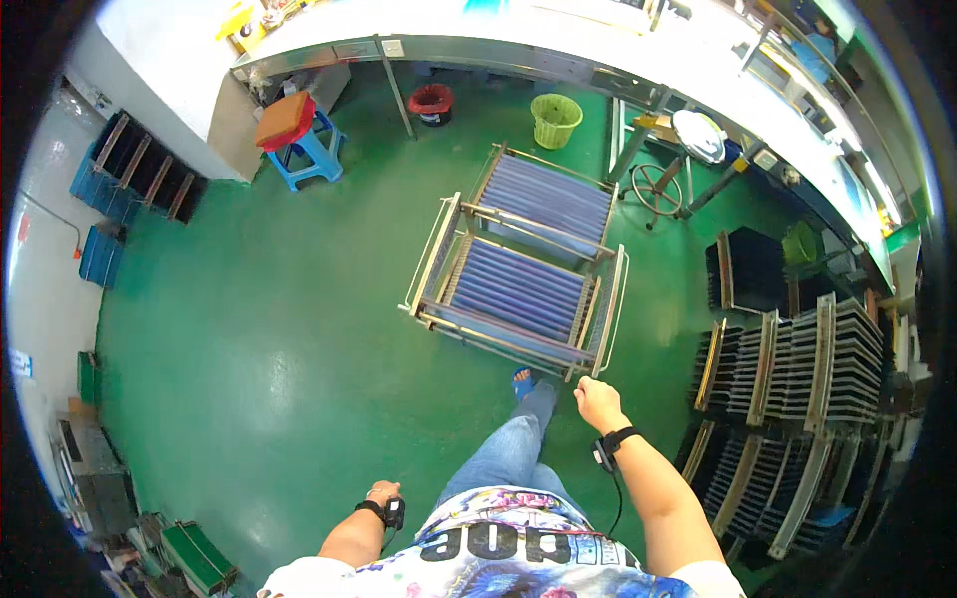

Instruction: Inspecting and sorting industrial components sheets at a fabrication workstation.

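My right hand (pixel 598 402), fingers curled in, I can't tell whether on anything, is nearer than my loosely curled, seemingly empty left hand (pixel 383 491) to the rack (pixel 538 230) of blue panels (pixel 518 289), which stretches near to far, just beyond and left of the right one

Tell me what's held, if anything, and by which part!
Nothing shows in the left hand. The right hand is by the metal rack; whether it grips a corner can't be told.

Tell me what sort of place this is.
Probably a factory workshop: a metal rack of bluish panels on the green floor, more racks stacked at right, and a long workbench along the far side.
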Action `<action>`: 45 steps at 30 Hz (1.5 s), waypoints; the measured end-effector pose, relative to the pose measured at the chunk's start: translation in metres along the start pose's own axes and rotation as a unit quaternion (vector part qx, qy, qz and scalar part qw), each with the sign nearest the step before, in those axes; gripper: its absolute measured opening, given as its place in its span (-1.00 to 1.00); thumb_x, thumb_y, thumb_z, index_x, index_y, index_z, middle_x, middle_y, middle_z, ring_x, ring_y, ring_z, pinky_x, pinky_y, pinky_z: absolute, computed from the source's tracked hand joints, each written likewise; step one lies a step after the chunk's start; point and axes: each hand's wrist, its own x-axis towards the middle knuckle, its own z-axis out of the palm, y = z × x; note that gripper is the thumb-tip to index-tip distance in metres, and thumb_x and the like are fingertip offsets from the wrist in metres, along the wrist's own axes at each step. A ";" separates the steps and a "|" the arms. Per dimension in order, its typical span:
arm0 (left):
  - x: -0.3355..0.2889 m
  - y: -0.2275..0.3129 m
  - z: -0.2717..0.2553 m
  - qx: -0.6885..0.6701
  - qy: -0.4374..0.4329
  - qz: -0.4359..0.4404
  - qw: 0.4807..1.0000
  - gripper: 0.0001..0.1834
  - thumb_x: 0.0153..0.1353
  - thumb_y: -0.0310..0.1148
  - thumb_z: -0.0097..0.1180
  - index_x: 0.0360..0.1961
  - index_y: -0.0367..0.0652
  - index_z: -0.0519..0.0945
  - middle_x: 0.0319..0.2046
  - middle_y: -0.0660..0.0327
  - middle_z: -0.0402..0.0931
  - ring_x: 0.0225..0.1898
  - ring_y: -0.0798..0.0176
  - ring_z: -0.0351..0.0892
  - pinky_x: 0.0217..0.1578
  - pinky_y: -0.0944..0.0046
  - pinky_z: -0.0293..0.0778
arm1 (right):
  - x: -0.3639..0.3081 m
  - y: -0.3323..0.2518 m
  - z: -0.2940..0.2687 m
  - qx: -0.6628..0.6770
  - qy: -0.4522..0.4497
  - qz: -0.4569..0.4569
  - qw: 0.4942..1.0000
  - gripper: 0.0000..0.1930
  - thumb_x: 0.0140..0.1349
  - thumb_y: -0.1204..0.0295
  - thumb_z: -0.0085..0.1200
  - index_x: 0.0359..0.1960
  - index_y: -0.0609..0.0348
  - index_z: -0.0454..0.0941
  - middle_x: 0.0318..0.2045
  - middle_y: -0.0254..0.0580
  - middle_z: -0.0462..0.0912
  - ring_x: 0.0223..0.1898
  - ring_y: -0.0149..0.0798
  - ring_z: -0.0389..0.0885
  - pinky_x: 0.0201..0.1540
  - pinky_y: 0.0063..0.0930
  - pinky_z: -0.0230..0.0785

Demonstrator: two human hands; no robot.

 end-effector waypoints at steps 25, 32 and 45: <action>-0.104 0.331 0.094 -0.721 0.205 -0.251 0.613 -0.72 0.22 -0.22 -0.05 -0.16 -0.16 0.50 -0.36 0.19 0.59 -0.39 0.39 0.55 -0.46 0.43 0.38 | 0.226 0.050 0.079 -0.090 -0.284 -0.272 0.915 -0.71 0.14 0.18 -0.05 -0.35 0.17 0.44 -0.47 -0.03 0.60 -0.38 0.00 0.59 -0.31 -0.16 0.43; -0.124 0.458 0.215 -0.688 0.092 -0.272 0.666 -0.66 0.18 -0.18 -0.04 -0.18 -0.22 0.51 -0.35 0.17 0.60 -0.31 0.30 0.58 -0.32 0.33 0.46 | 0.241 0.055 0.121 -0.135 -0.336 -0.311 0.878 -0.63 0.16 0.08 -0.08 -0.33 0.19 0.42 -0.44 0.02 0.60 -0.34 0.02 0.59 -0.27 -0.14 0.42; -0.108 0.478 0.207 -0.779 0.129 -0.252 0.560 -0.70 0.22 -0.21 -0.04 -0.14 -0.20 0.46 -0.29 0.18 0.59 -0.26 0.36 0.57 -0.32 0.38 0.40 | 0.232 0.038 0.138 -0.238 -0.284 -0.427 0.825 -0.80 0.11 0.29 -0.14 -0.44 0.12 0.49 -0.56 -0.07 0.60 -0.50 -0.07 0.61 -0.44 -0.22 0.45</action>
